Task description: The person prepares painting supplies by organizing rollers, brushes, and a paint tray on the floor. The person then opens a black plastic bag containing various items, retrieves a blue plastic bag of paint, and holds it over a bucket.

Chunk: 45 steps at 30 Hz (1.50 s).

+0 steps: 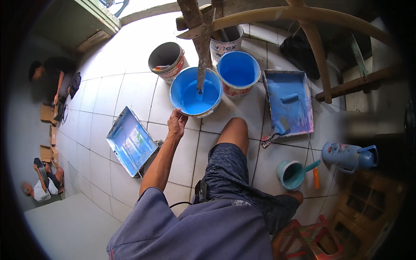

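Left hand point(177, 122) at the near rim of the blue paint bucket point(196, 92), fingers curled against its edge, seemingly gripping the rim; underside of the grip hidden. Right hand out of sight, so no telling whether open or closed. Round plastic bucket on the white tiled floor point(130, 82), about half full of glossy sky-blue paint, inner wall smeared the same colour. Rough, paint-crusted wooden stick point(201, 52) standing nearly upright in the paint, lower end sunk and unseen, upper end cut off by the top edge.

Just right of it, touching or nearly so, a second blue bucket point(238, 73), smooth inside, printed label on the outer wall. Behind, a dark-lined bucket point(166, 60) with a red and white outside, and a white pail point(226, 42) partly hidden by the stick and a timber plank. Rectangular paint tray point(131, 141) left of the forearm, tilted, blue-streaked with a pale centre. Second paint tray point(288, 102) to the right, thickly coated blue, small roller point(289, 98) lying in it. Teal plastic dipper point(293, 174) with a handle near the right knee; bluish thermos jug point(349, 156) lying on its side beyond. Curved, bare wooden poles point(312, 43) arching across the top right. Two other people at the far left rim, small and warped, among cardboard pieces; details hard to make out.
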### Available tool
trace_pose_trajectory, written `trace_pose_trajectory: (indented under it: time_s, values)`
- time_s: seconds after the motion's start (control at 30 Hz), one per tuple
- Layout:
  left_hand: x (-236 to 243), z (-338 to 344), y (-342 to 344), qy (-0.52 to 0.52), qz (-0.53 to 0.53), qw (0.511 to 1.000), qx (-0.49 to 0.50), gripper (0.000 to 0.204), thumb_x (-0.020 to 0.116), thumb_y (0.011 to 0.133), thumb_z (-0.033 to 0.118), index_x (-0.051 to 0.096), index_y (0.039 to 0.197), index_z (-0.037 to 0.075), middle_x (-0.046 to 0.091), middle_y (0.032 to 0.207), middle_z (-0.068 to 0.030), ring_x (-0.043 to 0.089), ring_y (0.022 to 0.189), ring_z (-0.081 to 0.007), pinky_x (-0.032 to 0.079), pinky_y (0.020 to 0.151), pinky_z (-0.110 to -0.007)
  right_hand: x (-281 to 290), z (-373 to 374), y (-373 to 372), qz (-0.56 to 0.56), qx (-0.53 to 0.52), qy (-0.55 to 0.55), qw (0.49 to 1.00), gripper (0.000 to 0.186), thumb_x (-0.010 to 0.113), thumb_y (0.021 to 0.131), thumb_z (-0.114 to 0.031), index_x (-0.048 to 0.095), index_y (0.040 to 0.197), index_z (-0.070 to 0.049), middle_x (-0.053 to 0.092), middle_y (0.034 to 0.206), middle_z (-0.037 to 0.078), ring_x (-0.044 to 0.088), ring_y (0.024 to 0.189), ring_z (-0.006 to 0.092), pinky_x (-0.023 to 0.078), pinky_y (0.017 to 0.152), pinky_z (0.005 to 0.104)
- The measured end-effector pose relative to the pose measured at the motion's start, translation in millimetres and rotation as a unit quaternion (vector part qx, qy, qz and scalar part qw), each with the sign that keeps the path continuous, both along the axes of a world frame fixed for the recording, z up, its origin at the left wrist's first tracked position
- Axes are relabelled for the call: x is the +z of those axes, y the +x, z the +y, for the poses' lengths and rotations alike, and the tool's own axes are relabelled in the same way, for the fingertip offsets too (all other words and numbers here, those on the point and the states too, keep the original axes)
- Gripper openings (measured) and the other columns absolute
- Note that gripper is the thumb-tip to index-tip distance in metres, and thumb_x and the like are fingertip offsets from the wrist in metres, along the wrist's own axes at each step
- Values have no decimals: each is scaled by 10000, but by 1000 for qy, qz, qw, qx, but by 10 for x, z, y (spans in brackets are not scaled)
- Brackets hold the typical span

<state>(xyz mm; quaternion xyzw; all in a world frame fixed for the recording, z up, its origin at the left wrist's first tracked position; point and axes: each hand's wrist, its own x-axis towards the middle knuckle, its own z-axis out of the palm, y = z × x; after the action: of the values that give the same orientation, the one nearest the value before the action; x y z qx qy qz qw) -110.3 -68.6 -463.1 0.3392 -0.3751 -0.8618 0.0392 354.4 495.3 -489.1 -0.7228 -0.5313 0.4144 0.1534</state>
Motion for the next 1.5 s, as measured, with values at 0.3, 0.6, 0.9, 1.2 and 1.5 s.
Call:
trace_pose_trajectory:
  time_s: [0.3,0.6,0.9,1.2,1.5]
  values:
    - [-41,-234,-159,38,-68,997,2,129,612,744,235,538,801,147,548,810,19,518,774,-124,453,711,-258,109,-73,-170,-24,26,-9,999,337,499,920,-261,567,1050,43,592,938,136,588,817,227,474,737,356]
    - [-83,-906,-320,17,-65,997,-29,123,525,749,196,495,645,138,515,567,28,502,474,-116,403,423,-234,197,-184,-111,-34,27,-19,999,333,505,918,-264,583,1024,42,601,925,133,588,810,224,473,737,353]
    - [-354,-1731,-497,-52,-78,995,-20,170,486,745,149,468,576,149,474,504,19,458,413,-112,407,403,-236,300,-291,103,-34,18,-20,999,330,511,916,-266,600,999,41,609,912,130,589,802,222,472,737,351]
    - [-473,-2982,-462,-121,-77,980,-141,151,515,725,219,530,667,81,563,631,-48,539,552,-161,473,549,-263,327,-317,268,-38,35,-18,999,329,517,914,-269,616,973,40,618,898,127,589,795,219,470,737,349]
    - [889,-1350,-67,-749,-1,661,35,344,641,816,256,564,1053,19,562,791,-53,539,719,-182,456,682,-314,459,-494,37,-65,62,-48,995,356,546,901,-290,620,1032,32,643,938,107,605,825,214,466,745,324]
